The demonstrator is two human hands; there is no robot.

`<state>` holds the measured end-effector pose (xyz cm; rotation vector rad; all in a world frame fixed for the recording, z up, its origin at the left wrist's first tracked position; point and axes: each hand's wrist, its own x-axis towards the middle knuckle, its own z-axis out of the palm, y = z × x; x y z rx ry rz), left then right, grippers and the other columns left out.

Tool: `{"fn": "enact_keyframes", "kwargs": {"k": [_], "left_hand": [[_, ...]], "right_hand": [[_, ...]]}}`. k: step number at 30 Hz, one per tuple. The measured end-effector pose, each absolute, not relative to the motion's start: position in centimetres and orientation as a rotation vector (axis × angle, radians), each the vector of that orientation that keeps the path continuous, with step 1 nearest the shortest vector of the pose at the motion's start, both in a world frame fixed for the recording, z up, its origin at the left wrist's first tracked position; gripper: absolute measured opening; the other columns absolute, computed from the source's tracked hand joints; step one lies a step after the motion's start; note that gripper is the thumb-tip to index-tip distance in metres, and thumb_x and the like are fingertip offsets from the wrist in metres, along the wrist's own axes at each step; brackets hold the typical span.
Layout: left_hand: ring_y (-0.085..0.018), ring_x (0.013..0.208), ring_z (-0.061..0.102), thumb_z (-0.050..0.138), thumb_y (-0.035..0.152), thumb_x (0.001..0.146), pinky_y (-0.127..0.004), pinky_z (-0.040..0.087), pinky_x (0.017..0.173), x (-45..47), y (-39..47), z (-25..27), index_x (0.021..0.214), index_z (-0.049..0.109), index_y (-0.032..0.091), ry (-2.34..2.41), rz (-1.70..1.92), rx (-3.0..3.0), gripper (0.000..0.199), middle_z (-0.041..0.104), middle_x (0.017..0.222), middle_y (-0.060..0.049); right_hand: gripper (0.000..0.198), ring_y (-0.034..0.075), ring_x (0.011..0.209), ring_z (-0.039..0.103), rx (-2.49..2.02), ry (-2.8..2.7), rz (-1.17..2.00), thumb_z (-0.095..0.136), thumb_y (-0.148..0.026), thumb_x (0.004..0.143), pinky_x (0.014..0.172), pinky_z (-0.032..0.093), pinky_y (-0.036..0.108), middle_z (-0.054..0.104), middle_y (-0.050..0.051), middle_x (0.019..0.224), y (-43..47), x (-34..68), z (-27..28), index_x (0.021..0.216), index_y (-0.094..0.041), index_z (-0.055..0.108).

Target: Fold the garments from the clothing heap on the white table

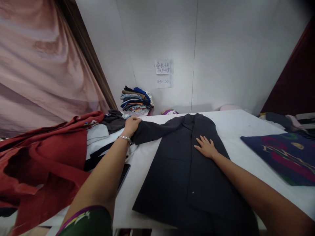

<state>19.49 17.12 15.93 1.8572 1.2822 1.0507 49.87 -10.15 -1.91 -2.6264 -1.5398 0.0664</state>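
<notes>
A dark navy jacket (174, 177) lies front side up on the white table, its collar toward the wall and its hem toward me. My left hand (133, 125) is closed on the cuff end of the sleeve on the left, which is stretched out sideways. A silver bracelet circles that wrist. My right hand (206, 147) rests flat on the jacket's chest, fingers spread. The sleeve on the right cannot be made out; my right forearm crosses that side.
Left of the jacket is a heap of clothes with a red garment (59, 164). A folded stack of clothes (136, 101) stands at the table's far edge. A patterned navy garment (290, 154) lies on the white table (236, 126) at right. Paper signs (164, 73) hang on the wall.
</notes>
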Motion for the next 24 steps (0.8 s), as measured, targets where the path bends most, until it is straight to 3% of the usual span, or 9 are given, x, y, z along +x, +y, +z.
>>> {"fn": "enact_keyframes", "kwargs": {"k": [3,6,9,14,17,20,24], "left_hand": [[-0.017,0.069,0.06,0.061,0.031,0.075,-0.029,0.051,0.067,20.6,14.9,18.7,0.079,0.061,0.016,1.047,1.053,1.739,0.016,0.061,0.069,-0.001],[-0.012,0.062,0.058,0.064,0.023,0.072,-0.026,0.052,0.065,21.9,11.8,20.2,0.09,0.064,0.015,0.775,1.002,1.454,0.02,0.06,0.068,0.0],[-0.008,0.058,0.055,0.062,0.01,0.071,-0.022,0.05,0.06,23.4,8.2,20.3,0.104,0.063,0.017,0.602,0.897,1.172,0.034,0.059,0.07,0.003],[-0.008,0.055,0.055,0.056,0.005,0.074,-0.02,0.048,0.056,25.7,3.8,19.5,0.117,0.058,0.016,0.529,0.803,1.157,0.045,0.058,0.07,0.003],[-0.008,0.056,0.055,0.054,0.004,0.075,-0.02,0.049,0.06,26.2,3.3,19.5,0.121,0.056,0.015,0.512,0.855,1.142,0.047,0.057,0.069,0.003],[-0.007,0.06,0.056,0.054,0.003,0.076,-0.021,0.05,0.065,25.9,3.9,19.6,0.12,0.056,0.014,0.48,0.904,1.115,0.045,0.059,0.074,0.002],[-0.007,0.065,0.058,0.049,0.0,0.079,-0.021,0.051,0.07,25.1,4.9,19.8,0.12,0.054,0.012,0.475,0.966,1.013,0.043,0.062,0.081,0.0]], "right_hand": [[0.064,0.032,0.147,0.015,-2.594,-1.449,0.215,0.043,-0.05,0.094,0.115,0.015,0.059,0.023,0.014,0.159,-9.8,49.6,-0.1,0.148,-0.019,0.037],[0.061,0.029,0.146,0.019,-2.325,-1.305,0.3,0.043,-0.05,0.094,0.116,0.02,0.053,0.03,0.014,0.156,-9.4,47.7,2.9,0.145,-0.017,0.043],[0.065,0.026,0.14,0.037,-1.838,-1.294,0.415,0.032,-0.057,0.096,0.111,0.034,0.048,0.042,0.012,0.15,-9.3,43.8,6.3,0.152,-0.023,0.03],[0.103,0.03,0.145,0.024,-1.472,-1.581,0.171,0.071,-0.055,0.074,0.116,0.025,0.053,0.022,0.008,0.159,-9.2,37.4,10.5,0.156,-0.031,0.012],[0.109,0.03,0.14,0.034,-1.43,-1.65,0.216,0.074,-0.05,0.074,0.113,0.031,0.054,0.031,0.008,0.156,-8.3,36.2,12.2,0.156,-0.033,0.003],[0.11,0.033,0.137,0.039,-1.532,-1.659,0.135,0.075,-0.048,0.071,0.108,0.037,0.055,0.035,0.01,0.154,-7.2,36.1,13.1,0.155,-0.031,0.008],[0.103,0.036,0.13,0.046,-1.601,-1.729,0.029,0.079,-0.045,0.065,0.1,0.045,0.054,0.043,0.013,0.148,-5.8,36.0,13.0,0.151,-0.025,0.026]]}}
